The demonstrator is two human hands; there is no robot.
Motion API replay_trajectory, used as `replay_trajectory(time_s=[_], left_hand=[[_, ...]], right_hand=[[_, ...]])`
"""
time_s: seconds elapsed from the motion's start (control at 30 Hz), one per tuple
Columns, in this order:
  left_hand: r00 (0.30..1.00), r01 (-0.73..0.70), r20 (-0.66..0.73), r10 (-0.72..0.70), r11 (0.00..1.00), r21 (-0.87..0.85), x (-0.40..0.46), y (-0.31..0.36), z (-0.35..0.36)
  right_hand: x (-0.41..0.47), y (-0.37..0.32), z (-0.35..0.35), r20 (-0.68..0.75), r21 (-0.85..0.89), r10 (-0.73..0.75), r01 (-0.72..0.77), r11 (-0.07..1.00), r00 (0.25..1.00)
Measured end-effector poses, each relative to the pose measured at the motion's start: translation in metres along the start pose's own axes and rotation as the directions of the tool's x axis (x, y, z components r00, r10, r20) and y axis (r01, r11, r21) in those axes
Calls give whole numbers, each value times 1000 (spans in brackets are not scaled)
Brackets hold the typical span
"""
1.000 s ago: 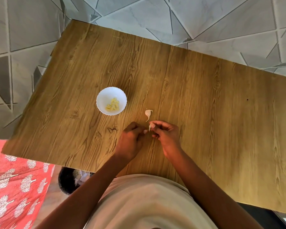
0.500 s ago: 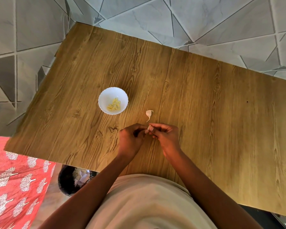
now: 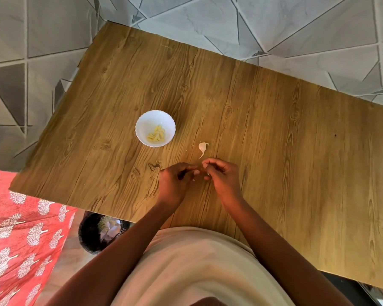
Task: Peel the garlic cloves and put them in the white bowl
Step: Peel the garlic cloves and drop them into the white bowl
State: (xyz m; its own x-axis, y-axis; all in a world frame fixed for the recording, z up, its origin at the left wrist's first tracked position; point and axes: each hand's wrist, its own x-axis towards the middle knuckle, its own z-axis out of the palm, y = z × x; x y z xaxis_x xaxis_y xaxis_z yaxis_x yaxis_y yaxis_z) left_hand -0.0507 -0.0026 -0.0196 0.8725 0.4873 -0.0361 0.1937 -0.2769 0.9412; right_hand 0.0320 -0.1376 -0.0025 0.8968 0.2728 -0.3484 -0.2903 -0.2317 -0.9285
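On a light brown wood-grain table (image 3: 274, 151), seen from above through a head-worn camera, we find two bare hands working close together near the front edge, just ahead of a body in a cream shirt. We see the right hand (image 3: 222, 176) with fingers curled, pinching a small pale garlic clove (image 3: 206, 167) at its fingertips, only a sliver of which shows. We see the left hand (image 3: 175, 184) just beside it, fingers also curled inward toward the clove; whether it grips a bit of skin is too small for us to tell. We judge that both hands meet so one can steady the clove while the other picks at its papery skin.

Just beyond the right hand's fingertips lies one unpeeled white garlic clove with a thin curved tail (image 3: 203, 148), probably kept near for the next turn. Farther back and to the left stands a small round white bowl with a scalloped rim (image 3: 142, 122), holding several yellowish peeled cloves (image 3: 157, 134), near enough to reach without stretching. We judge the task well underway, not finished.

Below the table's left edge we glimpse a dark round bin (image 3: 86, 235) with whitish scraps inside, and a red cloth printed with white trees (image 3: 20, 239).
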Motion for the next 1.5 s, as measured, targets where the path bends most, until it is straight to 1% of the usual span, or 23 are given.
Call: replay_trajectory(time_s=[0.07, 0.1, 0.17, 0.3, 0.4, 0.47, 0.53, 0.63, 0.73, 0.87, 1.0, 1.1, 1.23, 1.37, 1.5], left_hand=[[991, -105, -62, 115, 985, 139, 0, -7, -6], [984, -145, -66, 163, 965, 217, 0, -13, -9], [982, -166, -38, 187, 934, 316, -1, -25, -15], [971, -237, 77, 225, 895, 378, -8, -39, -21], [968, -251, 71, 242, 895, 370, -6, -39, -22], [969, -244, 60, 239, 902, 357, -3, -38, -21], [969, -245, 65, 238, 905, 347, -1, -39, -21], [967, -254, 71, 244, 905, 343, -1, -39, -22], [968, -251, 70, 241, 911, 328, -1, -40, -23], [972, -237, 76, 224, 919, 314, 0, -42, -23], [973, -229, 77, 216, 921, 316, 0, -41, -23], [975, -223, 74, 210, 924, 311, 0, -40, -23], [975, -222, 71, 210, 923, 316, -1, -39, -23], [976, -217, 70, 206, 923, 317, 0, -40, -23], [972, -235, 60, 228, 921, 310, 0, -38, -22]], right_hand=[[3, 5, -4, 25, -129, -46, 49, 990, 999], [3, 8, -5, 55, -216, -68, 78, 973, 996], [1, 11, -3, 137, -403, -120, 166, 900, 983], [-2, 6, 8, 267, -600, -165, 297, 742, 950], [-2, 4, 14, 335, -702, -142, 347, 621, 931], [-3, 1, 16, 367, -732, -133, 374, 570, 921], [-2, -2, 18, 390, -735, -124, 390, 554, 912], [0, -2, 18, 367, -698, -123, 361, 619, 922], [-3, -3, 21, 290, -697, -88, 274, 662, 953], [-2, -6, 30, 201, -710, -68, 193, 677, 977], [-1, -8, 38, 184, -756, -74, 189, 627, 980], [-4, -8, 39, 180, -761, -95, 200, 617, 979], [-7, -10, 41, 184, -778, -87, 200, 596, 979], [-8, -11, 45, 178, -831, -57, 181, 526, 982], [-8, -15, 48, 207, -871, -52, 208, 444, 977]])
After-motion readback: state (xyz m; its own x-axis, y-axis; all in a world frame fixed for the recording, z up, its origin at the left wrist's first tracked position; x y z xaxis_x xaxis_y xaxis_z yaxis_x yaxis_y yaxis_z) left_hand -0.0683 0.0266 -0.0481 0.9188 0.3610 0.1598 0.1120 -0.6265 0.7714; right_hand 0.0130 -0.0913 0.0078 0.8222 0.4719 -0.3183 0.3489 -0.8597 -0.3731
